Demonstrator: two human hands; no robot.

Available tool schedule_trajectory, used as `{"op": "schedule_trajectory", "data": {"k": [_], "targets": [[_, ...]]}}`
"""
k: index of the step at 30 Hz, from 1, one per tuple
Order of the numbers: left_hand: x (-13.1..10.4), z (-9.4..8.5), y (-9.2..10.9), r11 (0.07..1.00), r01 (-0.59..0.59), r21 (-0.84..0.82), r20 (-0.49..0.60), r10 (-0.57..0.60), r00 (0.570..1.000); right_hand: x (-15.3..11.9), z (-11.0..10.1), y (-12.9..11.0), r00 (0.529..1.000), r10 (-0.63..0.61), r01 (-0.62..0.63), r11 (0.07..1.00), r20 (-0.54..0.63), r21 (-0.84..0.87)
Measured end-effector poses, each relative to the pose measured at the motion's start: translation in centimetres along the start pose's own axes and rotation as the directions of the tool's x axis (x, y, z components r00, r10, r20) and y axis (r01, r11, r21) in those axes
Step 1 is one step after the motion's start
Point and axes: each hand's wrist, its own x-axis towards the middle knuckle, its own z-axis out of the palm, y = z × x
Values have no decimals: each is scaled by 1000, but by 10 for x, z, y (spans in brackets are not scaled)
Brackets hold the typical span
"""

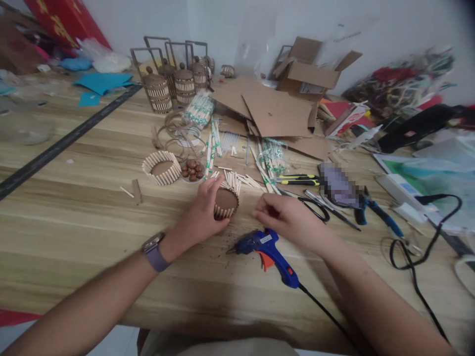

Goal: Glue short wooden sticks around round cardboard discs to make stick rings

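My left hand [205, 210], with a watch on its wrist, is wrapped round the left side of a small round basket [227, 199] edged with short wooden sticks. To the right of the basket, my right hand [276, 215] is raised with its fingers curled together; whatever they may hold is too small to make out. Below the right hand a blue glue gun [269, 247] lies on its side, nozzle to the left. Loose short sticks [245, 179] lie just behind the basket. A second stick-edged ring [162, 168] stands farther left, beside a dish of brown balls [192, 170].
Lidded miniature baskets [184, 85] with tall handles stand at the back. Cardboard sheets [274, 109] and an open box [309, 74] lie behind. Cutters [300, 180], pliers [384, 217] and a black cable [413, 277] are on the right. A dark strip [70, 136] crosses the left.
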Motion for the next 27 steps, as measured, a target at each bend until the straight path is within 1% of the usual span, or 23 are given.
{"op": "schedule_trajectory", "data": {"k": [2,4,7,10,13,16,19,21,23,25,27], "targets": [[-1,1,1,1000,24,-8,-9,-25,1000,-18,-5,4,992,65,-60,997,108,-49],[-2,3,2,998,57,-7,-20,-57,998,-35,-4,7,965,163,-147,985,205,-92],[-1,6,3,996,86,-4,-46,-86,995,-53,7,12,928,277,-259,961,249,-103],[-1,7,4,994,106,-5,-70,-106,992,-61,22,15,911,338,-333,941,237,-60],[-1,8,5,993,117,2,-80,-116,990,-66,32,18,907,370,-376,927,202,-10],[-1,8,6,994,106,10,-90,-105,990,-71,31,23,908,363,-391,915,211,106],[-1,8,6,994,106,14,-94,-104,990,-74,24,28,895,388,-437,862,220,256],[-1,8,6,995,103,14,-96,-101,990,-74,20,32,904,393,-428,824,168,372],[0,8,6,995,98,13,-96,-96,991,-72,18,36,915,397,-385,796,76,467],[0,9,5,995,100,15,-97,-98,990,-70,19,39,904,428,-363,771,-4,522],[0,9,6,995,103,19,-98,-100,990,-67,23,41,884,466,-367,737,-33,567]]}}
